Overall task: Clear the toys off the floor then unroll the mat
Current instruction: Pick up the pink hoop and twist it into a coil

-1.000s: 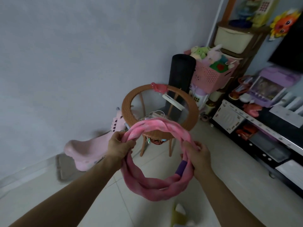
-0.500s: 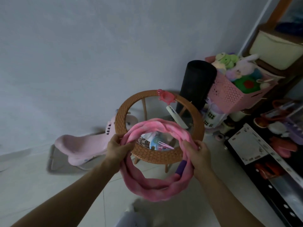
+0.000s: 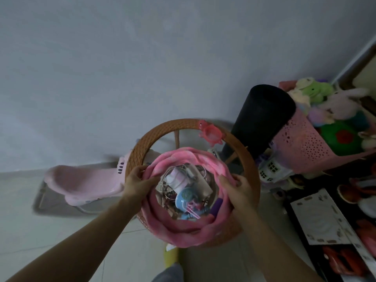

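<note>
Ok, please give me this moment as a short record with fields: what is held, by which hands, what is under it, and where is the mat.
held: pink ring toy
left hand: grips the ring's left side
right hand: grips the ring's right side
below the ring: round wicker table, small toys visible under its glass top
on the table rim: pink turtle toy
mat: black roll, upright behind the table, not yet unrolled
right of the mat: pink basket of plush toys

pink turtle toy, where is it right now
In the head view, the turtle toy sits on the wicker table rim's far right side, beside the black mat roll.
</note>
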The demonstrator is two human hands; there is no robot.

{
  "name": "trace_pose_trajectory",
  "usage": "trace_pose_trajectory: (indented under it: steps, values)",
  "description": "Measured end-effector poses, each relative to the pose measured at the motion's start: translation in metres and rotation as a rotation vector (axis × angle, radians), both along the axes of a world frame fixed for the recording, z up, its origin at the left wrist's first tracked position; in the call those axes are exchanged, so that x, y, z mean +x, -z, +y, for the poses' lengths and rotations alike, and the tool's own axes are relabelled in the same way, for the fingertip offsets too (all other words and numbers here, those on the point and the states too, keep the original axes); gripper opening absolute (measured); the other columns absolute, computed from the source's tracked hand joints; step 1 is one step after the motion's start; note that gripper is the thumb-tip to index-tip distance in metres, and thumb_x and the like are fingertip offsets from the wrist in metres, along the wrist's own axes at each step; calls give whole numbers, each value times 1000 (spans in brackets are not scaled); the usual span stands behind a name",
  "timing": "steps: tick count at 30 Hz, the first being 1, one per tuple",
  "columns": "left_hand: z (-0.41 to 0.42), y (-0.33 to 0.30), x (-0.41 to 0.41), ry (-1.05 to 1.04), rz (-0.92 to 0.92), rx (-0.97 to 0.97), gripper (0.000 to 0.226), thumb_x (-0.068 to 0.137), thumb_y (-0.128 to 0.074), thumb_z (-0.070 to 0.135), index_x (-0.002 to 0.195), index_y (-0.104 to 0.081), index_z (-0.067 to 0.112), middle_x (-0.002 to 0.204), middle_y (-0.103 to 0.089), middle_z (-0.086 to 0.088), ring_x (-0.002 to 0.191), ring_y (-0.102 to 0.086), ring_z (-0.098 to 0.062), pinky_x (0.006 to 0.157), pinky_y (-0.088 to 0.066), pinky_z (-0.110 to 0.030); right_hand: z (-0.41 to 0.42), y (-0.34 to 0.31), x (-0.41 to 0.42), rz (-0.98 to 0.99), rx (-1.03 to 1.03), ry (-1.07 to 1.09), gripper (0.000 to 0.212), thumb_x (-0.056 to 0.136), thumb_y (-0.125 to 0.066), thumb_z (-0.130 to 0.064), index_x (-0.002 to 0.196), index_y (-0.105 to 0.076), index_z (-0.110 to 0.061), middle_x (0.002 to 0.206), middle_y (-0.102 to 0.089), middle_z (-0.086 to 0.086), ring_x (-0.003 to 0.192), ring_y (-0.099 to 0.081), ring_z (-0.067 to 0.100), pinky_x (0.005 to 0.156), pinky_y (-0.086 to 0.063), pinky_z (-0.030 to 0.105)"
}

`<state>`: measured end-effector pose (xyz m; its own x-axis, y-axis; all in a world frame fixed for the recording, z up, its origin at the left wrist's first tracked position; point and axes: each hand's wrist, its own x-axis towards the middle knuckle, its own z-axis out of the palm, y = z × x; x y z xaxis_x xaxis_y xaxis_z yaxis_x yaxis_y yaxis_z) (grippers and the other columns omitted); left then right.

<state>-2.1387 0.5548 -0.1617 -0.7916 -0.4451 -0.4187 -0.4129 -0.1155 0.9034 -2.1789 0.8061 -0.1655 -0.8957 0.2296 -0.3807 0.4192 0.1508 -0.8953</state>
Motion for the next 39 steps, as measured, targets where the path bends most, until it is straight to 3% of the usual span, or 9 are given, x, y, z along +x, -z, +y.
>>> trace_pose_trajectory:
  steps: [4, 6, 9, 13, 15, 24, 28, 35, 39]
  values:
    - [-2, 23, -45, -19, -50, 1, 42, 68, -76, 2, 102, -58, 19, 97, -66, -12, 84, -64, -27, 75, -55, -37, -2, 18, -55, -41, -22, -63, 39, 76, -75, -17, 110, -60, -6, 98, -66, 9, 84, -63, 23, 70, -46, 27]
    - [-3, 30, -60, -14, -88, -5, 43, 67, -77, 4, 99, -57, 23, 101, -64, -10, 90, -63, -28, 79, -55, -41, -3, 27, -72, -71, -28, -105, 33, 76, -75, -15, 105, -62, -5, 96, -67, 11, 80, -63, 22, 67, -47, 27]
    - [-5, 49, -85, -53, -147, -16, 46, 66, -78, 3, 102, -57, 24, 103, -63, -8, 90, -62, -26, 74, -54, -34, -5, 49, -104, -122, -34, -158, 31, 76, -75, -12, 102, -63, -1, 85, -67, 8, 71, -63, 18, 63, -51, 26]
    - [-8, 69, -98, -88, -177, -26, 49, 68, -77, 2, 110, -57, 18, 109, -62, -14, 98, -62, -33, 81, -54, -40, -11, 66, -130, -208, -49, -196, 41, 77, -72, -8, 115, -56, -2, 105, -65, 12, 98, -63, 31, 91, -51, 46]
    - [-7, 80, -104, -130, -196, -21, 48, 69, -76, 2, 109, -56, 19, 109, -62, -14, 98, -62, -33, 77, -54, -36, -14, 79, -145, -229, -41, -224, 43, 79, -70, -6, 119, -55, -3, 113, -64, 15, 103, -61, 32, 95, -48, 49]
    - [5, 119, -124, -193, -225, 24, 46, 72, -71, -2, 110, -55, 19, 109, -59, -11, 100, -59, -29, 88, -52, -42, -19, 115, -177, -221, 71, -274, 42, 80, -67, -4, 119, -53, -7, 113, -62, 15, 101, -61, 31, 92, -50, 49]
    - [10, 126, -132, -198, -235, 1, 48, 73, -70, -2, 114, -54, 17, 111, -58, -10, 104, -58, -31, 93, -50, -46, -16, 117, -179, -196, 102, -274, 40, 81, -66, -7, 119, -53, -12, 109, -62, 9, 98, -61, 27, 87, -51, 42]
    - [15, 121, -131, -206, -258, -127, 46, 77, -67, 2, 119, -55, 15, 102, -58, -4, 87, -55, -16, 80, -46, -29, -27, 118, -163, -91, 223, -312, 37, 85, -60, -10, 121, -50, -9, 112, -59, 10, 95, -57, 22, 84, -50, 40]
    - [11, 115, -136, -156, -326, -127, 49, 77, -65, 0, 123, -56, 12, 101, -60, -6, 92, -56, -21, 87, -48, -33, -39, 118, -157, -56, 294, -305, 37, 88, -55, -7, 124, -49, -5, 120, -55, 15, 100, -54, 22, 80, -43, 30]
